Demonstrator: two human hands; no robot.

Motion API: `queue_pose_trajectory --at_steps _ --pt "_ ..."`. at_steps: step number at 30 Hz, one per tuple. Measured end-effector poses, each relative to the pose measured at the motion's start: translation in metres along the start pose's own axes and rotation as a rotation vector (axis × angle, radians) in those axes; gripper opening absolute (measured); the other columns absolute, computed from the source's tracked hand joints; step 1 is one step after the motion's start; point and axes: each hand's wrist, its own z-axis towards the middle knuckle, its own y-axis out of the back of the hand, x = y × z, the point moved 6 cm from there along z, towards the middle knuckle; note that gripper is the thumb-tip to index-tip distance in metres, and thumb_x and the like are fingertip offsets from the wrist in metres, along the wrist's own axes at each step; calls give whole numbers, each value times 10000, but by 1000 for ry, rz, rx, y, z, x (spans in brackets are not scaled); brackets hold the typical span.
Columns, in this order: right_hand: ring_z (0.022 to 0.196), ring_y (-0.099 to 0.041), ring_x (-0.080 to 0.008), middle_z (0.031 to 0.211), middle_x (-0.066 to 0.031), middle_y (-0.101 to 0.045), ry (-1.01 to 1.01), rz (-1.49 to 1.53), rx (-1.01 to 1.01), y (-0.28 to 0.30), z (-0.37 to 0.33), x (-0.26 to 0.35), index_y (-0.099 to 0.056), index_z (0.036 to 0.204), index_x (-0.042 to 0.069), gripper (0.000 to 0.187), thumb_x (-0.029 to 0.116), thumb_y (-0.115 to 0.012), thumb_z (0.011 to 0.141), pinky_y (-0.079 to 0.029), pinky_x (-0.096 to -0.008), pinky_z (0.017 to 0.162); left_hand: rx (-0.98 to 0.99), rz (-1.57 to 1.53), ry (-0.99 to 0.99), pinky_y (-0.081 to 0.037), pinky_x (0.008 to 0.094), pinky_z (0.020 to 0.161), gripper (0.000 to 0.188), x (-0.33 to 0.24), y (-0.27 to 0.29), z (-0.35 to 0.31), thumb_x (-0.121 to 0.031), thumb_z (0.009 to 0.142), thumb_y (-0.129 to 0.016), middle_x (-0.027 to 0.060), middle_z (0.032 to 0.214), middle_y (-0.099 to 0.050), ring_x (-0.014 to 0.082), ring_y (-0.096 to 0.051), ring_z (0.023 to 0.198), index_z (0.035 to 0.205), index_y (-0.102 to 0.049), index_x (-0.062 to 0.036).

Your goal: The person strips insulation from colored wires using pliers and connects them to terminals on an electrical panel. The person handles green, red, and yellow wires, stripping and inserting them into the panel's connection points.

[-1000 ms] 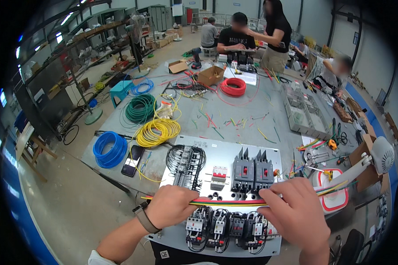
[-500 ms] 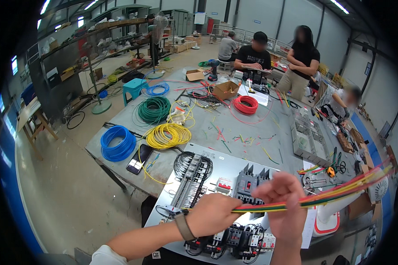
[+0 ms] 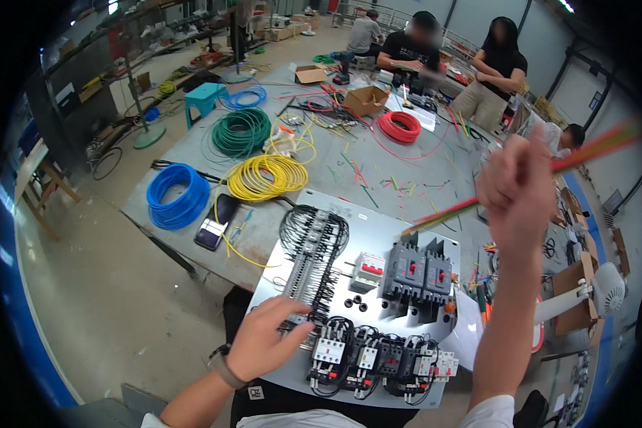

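Note:
Raised at the right, my right hand [image 3: 517, 192] is closed around a bundle of red, yellow and green wires [image 3: 446, 213], which sticks out on both sides of the fist and is blurred at its far end. My left hand [image 3: 269, 338], with a band on its wrist, hovers with fingers apart over the lower left of a metal mounting panel [image 3: 367, 214]. Just beyond it runs a terminal strip [image 3: 308, 274] with looped black wires. Dark circuit breakers [image 3: 412, 272], a small white breaker with red levers [image 3: 369, 271] and a row of contactors [image 3: 330, 351] are mounted on the panel.
Coils of blue [image 3: 178, 197], green [image 3: 241, 133], yellow [image 3: 267, 178] and red wire [image 3: 399, 127] lie on the grey table. A phone [image 3: 217, 222] rests near its left edge. Wire offcuts are scattered mid-table. A white fan [image 3: 606, 289] stands right; people are across the table.
My left hand has let go of the wire bundle and dropped left toward the panel. My right hand has closed on the bundle and lifted it up and right.

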Motion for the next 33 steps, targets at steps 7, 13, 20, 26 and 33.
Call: queue_pose_trajectory --at_steps 7,13,20,26,33 --pt "400 -259 -63 512 64 -305 -208 -82 -115 20 25 -120 -456 655 120 551 473 -480 1076 -182 -261 391 30 -129 234 -544 338 775 129 27 0 -53 -80 900 -718 143 926 -735 255 -712 850 984 -724 18" --pt "396 -300 -75 497 55 -325 -325 -117 -171 34 10 -184 -447 620 117 545 428 -529 1061 -217 -270 389 -16 -167 280 -541 329 736 123 41 7 -73 -93 907 -718 138 878 -727 267 -709 808 961 -719 17" --pt "404 -339 -92 490 32 -353 -300 -183 -165 39 -10 -219 -441 605 121 513 356 -558 1046 -274 -273 411 2 -172 266 -533 333 723 99 40 -1 -68 -80 903 -721 138 879 -726 272 -701 798 946 -726 8" --pt "398 -354 -101 480 24 -372 -359 -206 -227 44 -23 -245 -446 582 110 575 430 -543 1049 -256 -283 406 39 -167 300 -532 322 732 117 27 -10 -60 -107 909 -726 127 886 -738 228 -711 809 960 -739 -4" --pt "397 -311 -96 481 25 -353 -272 -173 -133 31 -14 -200 -392 577 130 619 477 -453 1086 -229 -290 402 17 -132 274 -529 324 704 114 13 -6 -56 -102 890 -731 133 860 -739 233 -712 781 936 -745 1"
